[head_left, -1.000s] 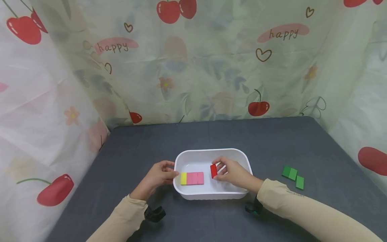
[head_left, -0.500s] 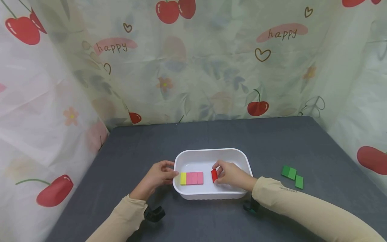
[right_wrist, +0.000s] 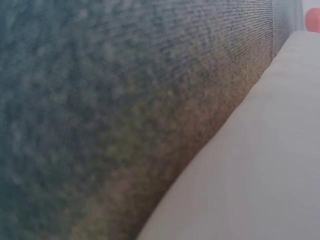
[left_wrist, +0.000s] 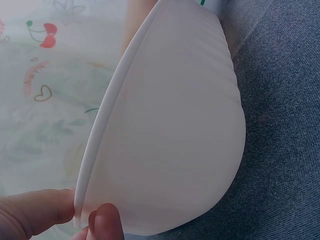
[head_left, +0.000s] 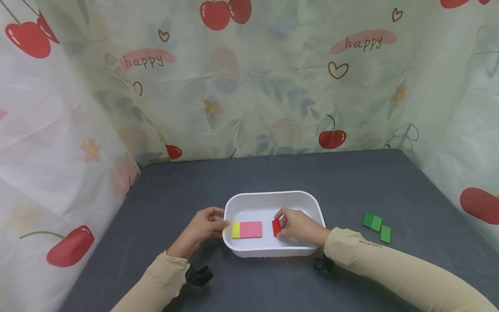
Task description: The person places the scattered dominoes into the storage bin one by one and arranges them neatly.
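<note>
A white plastic basin [head_left: 269, 250] with rounded corners stands on the table in the head view. My left hand [head_left: 202, 224] pinches its left rim; in the left wrist view the thumb [left_wrist: 42, 207] lies on one side of the rim and the fingers [left_wrist: 107, 220] on the other. Inside, my right hand [head_left: 302, 225] holds a small red block [head_left: 276, 227] between thumb and fingers, low over the basin floor. To its left lie a yellow block [head_left: 236, 230] and two pink blocks [head_left: 251, 230], side by side in a row. The right wrist view shows only the basin's outer wall [right_wrist: 260, 165].
Several green blocks [head_left: 377, 224] lie on the dark grey table [head_left: 249, 177] to the right of the basin. A curtain [head_left: 249, 86] with cherry prints hangs behind the table and along both sides. Black wrist mounts [head_left: 199, 276] sit under the sleeves.
My right hand has lowered the red block toward the basin floor and shifted slightly nearer to me. The left hand stays on the rim.
</note>
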Demonstrator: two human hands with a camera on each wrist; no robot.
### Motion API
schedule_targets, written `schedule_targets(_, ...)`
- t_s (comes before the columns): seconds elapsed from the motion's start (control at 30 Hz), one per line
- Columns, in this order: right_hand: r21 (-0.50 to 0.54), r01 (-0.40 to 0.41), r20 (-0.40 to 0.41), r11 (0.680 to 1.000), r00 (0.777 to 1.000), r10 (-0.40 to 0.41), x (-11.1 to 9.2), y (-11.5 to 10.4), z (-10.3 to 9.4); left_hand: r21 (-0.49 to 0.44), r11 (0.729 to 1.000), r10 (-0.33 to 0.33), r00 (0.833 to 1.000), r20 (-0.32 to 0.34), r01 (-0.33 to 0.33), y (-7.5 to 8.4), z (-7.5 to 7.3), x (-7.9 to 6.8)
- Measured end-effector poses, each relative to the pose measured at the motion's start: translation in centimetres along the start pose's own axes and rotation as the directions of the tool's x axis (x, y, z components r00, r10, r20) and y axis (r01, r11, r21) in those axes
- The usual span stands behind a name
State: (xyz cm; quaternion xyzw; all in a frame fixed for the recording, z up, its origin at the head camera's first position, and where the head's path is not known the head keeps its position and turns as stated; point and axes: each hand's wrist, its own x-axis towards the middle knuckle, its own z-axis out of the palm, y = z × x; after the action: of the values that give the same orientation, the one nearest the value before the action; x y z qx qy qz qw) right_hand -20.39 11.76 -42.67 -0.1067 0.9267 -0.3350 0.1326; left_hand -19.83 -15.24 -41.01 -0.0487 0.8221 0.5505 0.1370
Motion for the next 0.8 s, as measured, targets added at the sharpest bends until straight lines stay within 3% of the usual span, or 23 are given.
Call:
schedule_targets(0.3,-0.06,-0.006,0.006,0.998,1.0,0.006,-0.13,-0.33,-0.12,0.002,1.0,-0.003,1.0,-0.007,0.003,0.16,-0.02,-0.07)
schedule_targets(0.8,-0.07,-0.037,0.028,0.997,0.999,0.039,-0.04,-0.47,0.05,0.004,1.0,-0.009,1.0,-0.007,0.009,0.07,0.04,0.01)
